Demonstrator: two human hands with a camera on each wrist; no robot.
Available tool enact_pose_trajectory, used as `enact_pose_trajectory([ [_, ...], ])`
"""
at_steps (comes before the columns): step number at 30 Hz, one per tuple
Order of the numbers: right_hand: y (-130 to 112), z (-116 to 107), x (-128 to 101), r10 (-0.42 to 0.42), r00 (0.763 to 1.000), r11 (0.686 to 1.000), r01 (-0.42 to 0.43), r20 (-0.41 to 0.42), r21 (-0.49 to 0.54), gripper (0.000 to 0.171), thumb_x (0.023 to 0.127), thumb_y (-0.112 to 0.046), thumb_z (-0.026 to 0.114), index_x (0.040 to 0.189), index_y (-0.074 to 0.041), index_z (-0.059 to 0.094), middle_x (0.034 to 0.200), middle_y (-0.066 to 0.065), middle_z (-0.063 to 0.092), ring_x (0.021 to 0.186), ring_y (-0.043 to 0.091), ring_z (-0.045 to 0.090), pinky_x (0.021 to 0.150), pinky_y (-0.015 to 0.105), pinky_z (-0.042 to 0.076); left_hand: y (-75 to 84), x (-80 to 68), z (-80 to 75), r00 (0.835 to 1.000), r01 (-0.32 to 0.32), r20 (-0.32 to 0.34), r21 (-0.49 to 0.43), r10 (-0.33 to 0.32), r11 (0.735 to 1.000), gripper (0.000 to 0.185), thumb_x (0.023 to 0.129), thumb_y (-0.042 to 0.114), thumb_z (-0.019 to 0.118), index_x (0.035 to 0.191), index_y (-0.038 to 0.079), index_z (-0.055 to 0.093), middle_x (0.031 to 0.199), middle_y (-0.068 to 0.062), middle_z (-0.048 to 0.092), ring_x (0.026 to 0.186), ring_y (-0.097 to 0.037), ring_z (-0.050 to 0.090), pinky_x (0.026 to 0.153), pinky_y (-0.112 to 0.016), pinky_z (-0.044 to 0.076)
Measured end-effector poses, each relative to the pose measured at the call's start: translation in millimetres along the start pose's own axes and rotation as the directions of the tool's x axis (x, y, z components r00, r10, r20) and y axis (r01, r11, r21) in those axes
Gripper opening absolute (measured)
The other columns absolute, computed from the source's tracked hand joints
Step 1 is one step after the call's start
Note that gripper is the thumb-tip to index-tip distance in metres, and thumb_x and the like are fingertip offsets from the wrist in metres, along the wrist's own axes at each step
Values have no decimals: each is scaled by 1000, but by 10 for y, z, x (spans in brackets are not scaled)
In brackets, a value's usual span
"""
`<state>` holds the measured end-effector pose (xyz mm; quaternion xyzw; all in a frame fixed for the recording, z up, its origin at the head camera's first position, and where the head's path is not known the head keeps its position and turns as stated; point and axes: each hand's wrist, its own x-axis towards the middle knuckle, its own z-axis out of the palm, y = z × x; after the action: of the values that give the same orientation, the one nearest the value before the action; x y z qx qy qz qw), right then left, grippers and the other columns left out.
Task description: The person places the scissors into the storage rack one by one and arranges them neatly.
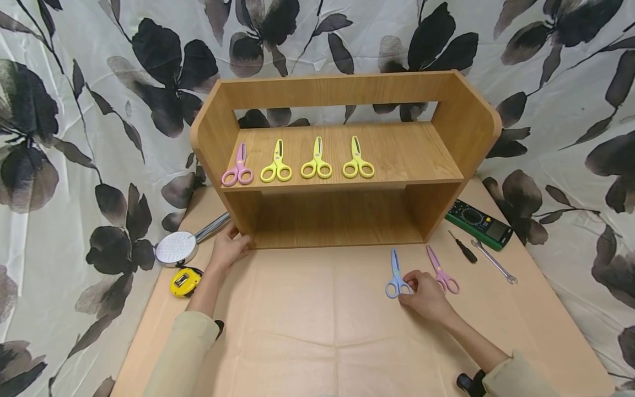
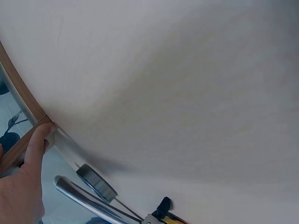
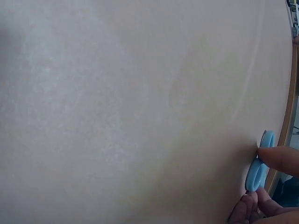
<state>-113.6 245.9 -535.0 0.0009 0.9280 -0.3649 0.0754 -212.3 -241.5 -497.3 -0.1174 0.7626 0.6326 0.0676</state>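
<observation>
My right hand (image 1: pixel 428 296) pinches the blue scissors (image 1: pixel 395 278) at a handle loop, at the table's surface in front of the shelf. In the right wrist view, thumb and fingers hold the blue loops (image 3: pixel 256 173). Pink scissors (image 1: pixel 443 273) lie just beyond that hand. My left hand (image 1: pixel 230 247) grips the lower left front corner of the wooden shelf (image 1: pixel 342 88); a finger lies along the panel in the left wrist view. On the upper board, pink scissors (image 1: pixel 238 168) stand leftmost, then several yellow scissors (image 1: pixel 316 160) in a row, blades toward the back.
Left of the shelf lie a magnifying glass (image 1: pixel 176 248) with a metal handle and a yellow tape measure (image 1: pixel 186 282). To the right are a green multimeter (image 1: pixel 478 224), a black screwdriver (image 1: pixel 463 248) and a wrench (image 1: pixel 495 262). Floral cloth (image 1: pixel 74 220) surrounds the table (image 1: pixel 317 331).
</observation>
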Motion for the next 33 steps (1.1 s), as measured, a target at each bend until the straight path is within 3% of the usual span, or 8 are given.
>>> enact_pose_trajectory([
  [12,-30,14,23,9,1000,1000,-9,1,19,38,74,-7,81,106,4,64,85,8,58,77,18,49,65,25,37,-45,40,3,1000,-22,-5,3,22,1000,73,99,6,60,165,21,31,164,-17,38,121,-34,59,95,-44,61],
  [24,-67,-10,-11,64,998,997,-65,3,32,38,77,-7,74,111,1,60,90,7,64,79,17,53,67,26,41,-25,7,-3,999,-36,-2,11,36,999,73,99,7,60,164,21,31,163,-19,39,114,-32,63,97,-47,60],
  [33,-46,-11,-63,49,998,998,-48,-26,50,36,79,-4,71,113,2,62,95,9,70,82,17,56,70,25,44,-31,14,9,999,-33,-7,12,33,999,73,99,6,60,164,20,32,163,-20,39,112,-31,63,95,-45,61],
])
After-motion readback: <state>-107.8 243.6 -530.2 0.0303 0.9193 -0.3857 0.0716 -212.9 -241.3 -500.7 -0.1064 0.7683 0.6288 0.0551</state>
